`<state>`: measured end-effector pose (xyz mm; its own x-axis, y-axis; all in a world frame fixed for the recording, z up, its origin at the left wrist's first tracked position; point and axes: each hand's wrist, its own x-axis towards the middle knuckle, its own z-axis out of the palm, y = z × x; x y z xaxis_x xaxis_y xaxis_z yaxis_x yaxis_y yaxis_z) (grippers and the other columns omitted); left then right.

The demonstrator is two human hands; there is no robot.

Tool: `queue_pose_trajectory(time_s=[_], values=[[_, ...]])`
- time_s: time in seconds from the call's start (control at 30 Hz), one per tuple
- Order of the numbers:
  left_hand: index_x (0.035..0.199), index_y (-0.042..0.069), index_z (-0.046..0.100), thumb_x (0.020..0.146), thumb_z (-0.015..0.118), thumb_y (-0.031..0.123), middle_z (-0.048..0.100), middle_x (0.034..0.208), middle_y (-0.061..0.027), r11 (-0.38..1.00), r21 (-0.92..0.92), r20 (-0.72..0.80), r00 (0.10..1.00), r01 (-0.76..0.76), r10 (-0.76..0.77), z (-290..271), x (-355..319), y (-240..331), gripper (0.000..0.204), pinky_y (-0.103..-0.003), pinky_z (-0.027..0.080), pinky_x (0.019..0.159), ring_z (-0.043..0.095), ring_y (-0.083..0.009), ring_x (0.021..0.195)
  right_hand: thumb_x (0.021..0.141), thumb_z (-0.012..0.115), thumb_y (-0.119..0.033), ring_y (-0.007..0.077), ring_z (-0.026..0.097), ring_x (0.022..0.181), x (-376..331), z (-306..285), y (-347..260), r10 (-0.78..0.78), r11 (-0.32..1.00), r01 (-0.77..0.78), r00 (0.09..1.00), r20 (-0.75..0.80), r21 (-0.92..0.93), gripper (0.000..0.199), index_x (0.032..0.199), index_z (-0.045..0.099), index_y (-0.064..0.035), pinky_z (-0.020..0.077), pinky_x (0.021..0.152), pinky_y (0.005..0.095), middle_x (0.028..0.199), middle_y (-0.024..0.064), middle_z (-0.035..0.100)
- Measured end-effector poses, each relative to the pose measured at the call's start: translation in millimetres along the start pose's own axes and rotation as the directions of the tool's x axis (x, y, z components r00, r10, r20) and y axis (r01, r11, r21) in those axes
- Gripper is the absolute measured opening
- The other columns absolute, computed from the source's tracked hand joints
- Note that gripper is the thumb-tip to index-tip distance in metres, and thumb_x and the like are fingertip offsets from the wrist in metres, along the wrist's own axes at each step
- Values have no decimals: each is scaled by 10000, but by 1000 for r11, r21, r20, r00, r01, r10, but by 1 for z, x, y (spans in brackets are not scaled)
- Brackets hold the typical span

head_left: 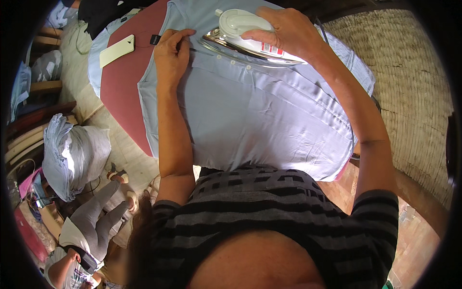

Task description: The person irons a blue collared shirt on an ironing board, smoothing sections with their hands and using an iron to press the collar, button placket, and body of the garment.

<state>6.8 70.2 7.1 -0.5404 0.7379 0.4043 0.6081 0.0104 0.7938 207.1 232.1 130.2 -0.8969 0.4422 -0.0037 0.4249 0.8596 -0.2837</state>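
Observation:
A light-blue shirt (216, 111) with a row of small buttons is spread over a dark-red ironing board (120, 91). My right hand (294, 33) is wrapped round the handle of a white iron (240, 23) with a shiny metal base. The iron sits on the shirt's far part, just beyond the buttons. To the left of the iron, my left hand (172, 53) rests on the shirt by its left edge, close to a small black label (155, 39). Its fingers are curled against the cloth, and their undersides are hidden.
A pale phone-like rectangle (117, 50) lies on the board's left part. White bulging bags (79, 154) stand on the floor at left. Another person in grey leggings (98, 226) is at lower left. A woven beige surface (409, 82) lies at right.

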Motion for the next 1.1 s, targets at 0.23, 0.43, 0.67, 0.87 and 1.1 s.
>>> queue_pose_trajectory(time_s=[0.23,0.43,0.67,0.87,1.1], values=[[1029,64,735,872,623,47,601,798,-74,991,82,6,995,-101,101,-2,1,-6,193,-301,459,640,576,-185,684,855,702,-519,325,654,609,-6,3,11,-92,996,91,990,-105,-14,473,959,665,-59,509,584,385,701,167,666],[1115,35,692,879,706,183,631,856,-106,988,111,-16,994,-103,105,-17,-13,18,279,-322,480,667,602,-228,742,895,681,-479,290,630,564,-49,-18,28,74,992,-63,992,-102,107,448,1027,667,-51,497,586,373,696,172,662],[980,5,703,848,748,313,637,877,-137,877,478,-112,988,-42,109,-20,-60,15,339,-406,481,724,608,-279,817,934,657,-410,351,652,580,-178,-32,31,219,968,-185,954,-205,172,428,985,631,14,498,550,400,645,210,630],[830,7,643,837,753,294,646,800,-143,912,406,-143,990,66,-8,-6,-53,14,308,-418,479,710,608,-315,769,950,657,-320,412,678,678,-236,-5,17,321,931,-272,928,-190,241,336,933,543,-5,509,579,448,689,244,637],[859,31,571,889,711,189,613,703,-121,980,180,-210,976,87,-48,-9,-38,2,213,-369,460,623,580,-258,636,943,637,-379,418,669,693,-218,-2,-3,367,893,-338,929,-44,298,382,909,532,-13,515,608,467,725,239,651]])
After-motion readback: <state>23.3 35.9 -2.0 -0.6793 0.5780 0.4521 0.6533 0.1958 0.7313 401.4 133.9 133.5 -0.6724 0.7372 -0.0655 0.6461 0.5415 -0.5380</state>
